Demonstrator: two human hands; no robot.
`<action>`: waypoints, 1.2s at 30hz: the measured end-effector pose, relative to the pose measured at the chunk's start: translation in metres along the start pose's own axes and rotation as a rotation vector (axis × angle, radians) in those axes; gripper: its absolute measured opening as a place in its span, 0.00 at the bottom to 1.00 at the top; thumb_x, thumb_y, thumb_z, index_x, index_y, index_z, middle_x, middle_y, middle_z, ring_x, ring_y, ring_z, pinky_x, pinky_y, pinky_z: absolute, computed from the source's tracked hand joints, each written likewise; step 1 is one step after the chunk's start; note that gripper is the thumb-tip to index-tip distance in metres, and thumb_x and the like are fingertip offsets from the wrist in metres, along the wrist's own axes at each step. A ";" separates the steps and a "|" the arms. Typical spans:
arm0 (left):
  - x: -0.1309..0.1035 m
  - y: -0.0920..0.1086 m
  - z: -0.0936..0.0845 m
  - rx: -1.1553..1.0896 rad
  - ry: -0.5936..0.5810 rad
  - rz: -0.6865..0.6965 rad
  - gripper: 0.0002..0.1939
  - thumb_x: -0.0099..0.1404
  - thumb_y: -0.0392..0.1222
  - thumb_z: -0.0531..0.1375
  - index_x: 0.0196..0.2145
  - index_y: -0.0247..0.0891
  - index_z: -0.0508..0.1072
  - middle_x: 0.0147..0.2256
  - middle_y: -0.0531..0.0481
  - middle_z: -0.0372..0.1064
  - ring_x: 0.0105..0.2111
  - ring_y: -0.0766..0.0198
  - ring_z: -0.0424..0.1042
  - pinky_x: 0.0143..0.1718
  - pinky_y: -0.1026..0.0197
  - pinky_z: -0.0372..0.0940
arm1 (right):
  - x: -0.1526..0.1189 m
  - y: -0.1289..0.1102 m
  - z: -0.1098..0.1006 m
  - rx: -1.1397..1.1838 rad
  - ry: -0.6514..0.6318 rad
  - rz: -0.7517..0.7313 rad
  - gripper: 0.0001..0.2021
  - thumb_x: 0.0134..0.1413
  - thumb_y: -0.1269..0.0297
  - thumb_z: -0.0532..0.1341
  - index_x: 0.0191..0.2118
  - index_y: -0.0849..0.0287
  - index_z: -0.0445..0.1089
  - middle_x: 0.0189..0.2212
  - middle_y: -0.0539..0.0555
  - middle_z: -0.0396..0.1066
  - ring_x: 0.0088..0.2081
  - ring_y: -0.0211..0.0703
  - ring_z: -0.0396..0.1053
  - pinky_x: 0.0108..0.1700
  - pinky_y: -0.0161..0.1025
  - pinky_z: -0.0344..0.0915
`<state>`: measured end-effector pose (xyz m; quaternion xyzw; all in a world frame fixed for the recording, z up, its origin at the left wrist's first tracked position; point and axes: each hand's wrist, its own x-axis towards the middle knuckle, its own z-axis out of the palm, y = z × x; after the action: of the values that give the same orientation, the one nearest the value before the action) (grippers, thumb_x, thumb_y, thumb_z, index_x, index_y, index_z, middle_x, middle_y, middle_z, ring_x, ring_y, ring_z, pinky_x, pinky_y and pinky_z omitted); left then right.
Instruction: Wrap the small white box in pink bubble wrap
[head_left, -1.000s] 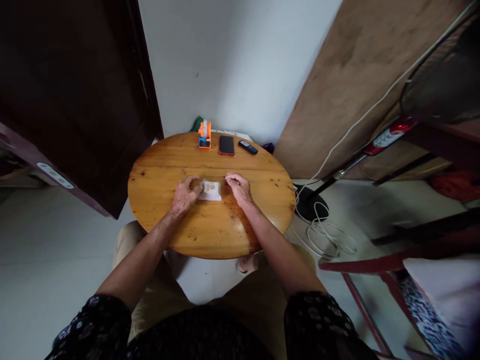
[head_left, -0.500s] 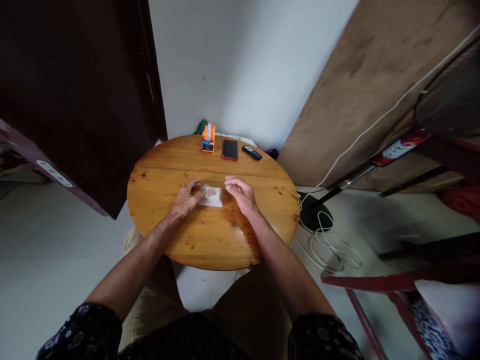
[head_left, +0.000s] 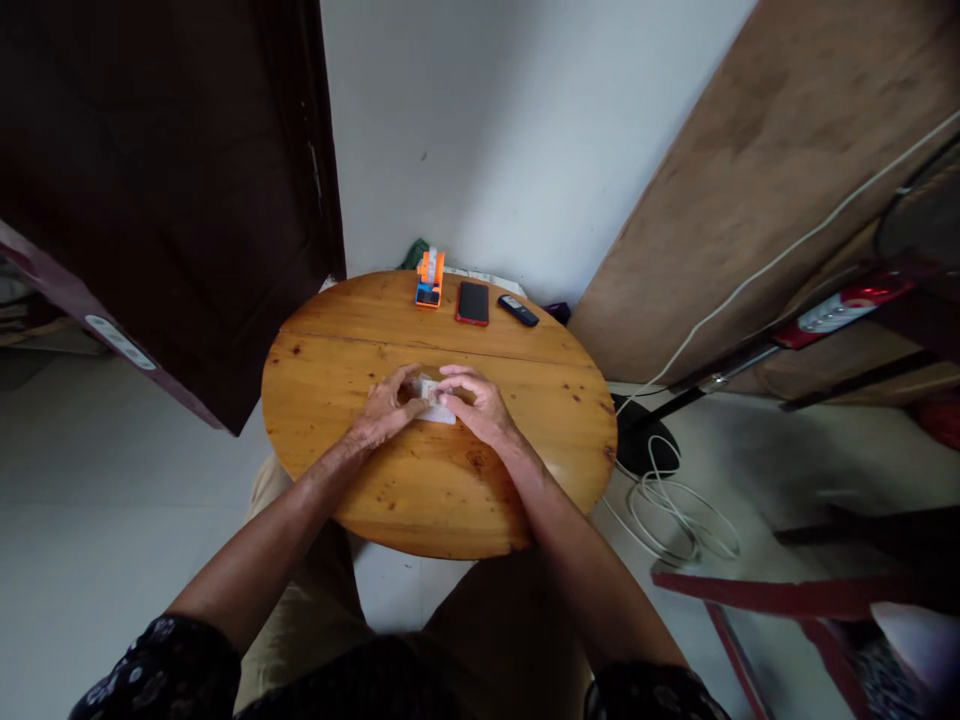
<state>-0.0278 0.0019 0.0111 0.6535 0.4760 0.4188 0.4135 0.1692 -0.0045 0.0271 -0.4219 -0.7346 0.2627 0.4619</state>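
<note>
A small, flat, whitish packet [head_left: 438, 414] with faint reddish print lies on the wooden oval table [head_left: 435, 490], between my two hands. From the left, my left hand [head_left: 384, 410] curls its thumb and fingers around the packet's left end. My right hand [head_left: 484, 408] has its thumb and index finger on the packet's right part. Fingers cover much of the packet, so what kind of packet it is cannot be made out.
Along the table's far edge stand an orange and blue tape dispenser [head_left: 430, 280], a dark phone with a red edge [head_left: 472, 303] and a small dark handset [head_left: 518, 310]. White cable [head_left: 686, 515] coils on the floor at right, near a black stand base [head_left: 645, 437].
My right hand has moved left and down onto the packet, where it was apart before. My left hand stays at the packet's left end. The view has shifted slightly.
</note>
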 end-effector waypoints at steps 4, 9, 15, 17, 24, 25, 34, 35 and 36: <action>-0.003 0.002 0.003 -0.131 -0.065 0.025 0.35 0.56 0.44 0.65 0.60 0.35 0.65 0.53 0.39 0.71 0.53 0.49 0.71 0.58 0.46 0.64 | 0.002 -0.008 0.003 0.005 0.080 -0.026 0.06 0.56 0.63 0.61 0.31 0.54 0.76 0.46 0.56 0.76 0.50 0.48 0.72 0.57 0.48 0.64; -0.005 0.000 0.007 -0.242 -0.127 0.106 0.42 0.54 0.41 0.66 0.64 0.36 0.58 0.51 0.39 0.69 0.46 0.54 0.73 0.51 0.49 0.68 | 0.011 -0.017 0.001 0.160 0.122 0.091 0.09 0.57 0.55 0.62 0.33 0.55 0.72 0.47 0.56 0.76 0.47 0.47 0.73 0.51 0.45 0.67; -0.010 0.006 0.013 -0.253 -0.118 0.098 0.50 0.55 0.41 0.69 0.69 0.37 0.49 0.55 0.36 0.65 0.47 0.53 0.72 0.50 0.48 0.68 | 0.039 -0.020 -0.001 0.268 0.123 0.261 0.12 0.54 0.51 0.63 0.34 0.55 0.72 0.32 0.52 0.77 0.36 0.43 0.74 0.43 0.42 0.68; -0.010 0.007 0.015 -0.264 -0.119 0.112 0.54 0.53 0.41 0.70 0.70 0.38 0.46 0.57 0.35 0.64 0.50 0.50 0.71 0.53 0.46 0.67 | 0.050 -0.020 -0.001 0.248 0.129 0.277 0.10 0.53 0.53 0.62 0.32 0.55 0.72 0.30 0.51 0.76 0.35 0.42 0.73 0.43 0.41 0.68; -0.012 0.014 0.012 -0.297 -0.135 0.159 0.54 0.50 0.40 0.70 0.70 0.41 0.50 0.64 0.37 0.58 0.63 0.44 0.61 0.63 0.43 0.58 | 0.080 -0.023 -0.003 0.126 0.152 0.335 0.06 0.49 0.60 0.60 0.28 0.56 0.70 0.26 0.49 0.75 0.33 0.41 0.71 0.44 0.41 0.67; -0.012 0.016 0.011 -0.299 -0.131 0.158 0.52 0.51 0.39 0.69 0.69 0.42 0.52 0.65 0.38 0.58 0.64 0.44 0.60 0.64 0.42 0.57 | 0.083 -0.024 -0.004 0.117 0.158 0.345 0.06 0.49 0.60 0.60 0.28 0.56 0.70 0.25 0.49 0.74 0.32 0.41 0.71 0.43 0.41 0.67; -0.004 0.016 0.015 -0.499 -0.169 -0.019 0.39 0.50 0.40 0.64 0.60 0.38 0.61 0.51 0.43 0.72 0.52 0.50 0.72 0.56 0.47 0.66 | 0.116 -0.019 -0.008 0.065 0.212 0.482 0.03 0.44 0.66 0.60 0.24 0.57 0.69 0.20 0.48 0.69 0.28 0.38 0.67 0.36 0.37 0.64; -0.002 0.016 0.017 -0.527 -0.171 -0.047 0.37 0.49 0.39 0.64 0.58 0.38 0.63 0.50 0.44 0.73 0.51 0.51 0.72 0.56 0.48 0.66 | 0.118 -0.018 -0.008 0.063 0.205 0.503 0.03 0.45 0.67 0.60 0.24 0.58 0.69 0.20 0.48 0.70 0.27 0.38 0.67 0.35 0.37 0.64; 0.000 0.016 0.019 -0.557 -0.173 -0.071 0.35 0.49 0.39 0.63 0.56 0.38 0.64 0.50 0.44 0.73 0.52 0.51 0.72 0.56 0.49 0.65 | 0.119 -0.017 -0.009 0.059 0.200 0.515 0.03 0.45 0.66 0.60 0.25 0.58 0.70 0.21 0.49 0.71 0.27 0.38 0.67 0.34 0.36 0.63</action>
<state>-0.0058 -0.0041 0.0200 0.5309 0.3282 0.4612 0.6306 0.1450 0.0894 0.0983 -0.6049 -0.5460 0.3497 0.4623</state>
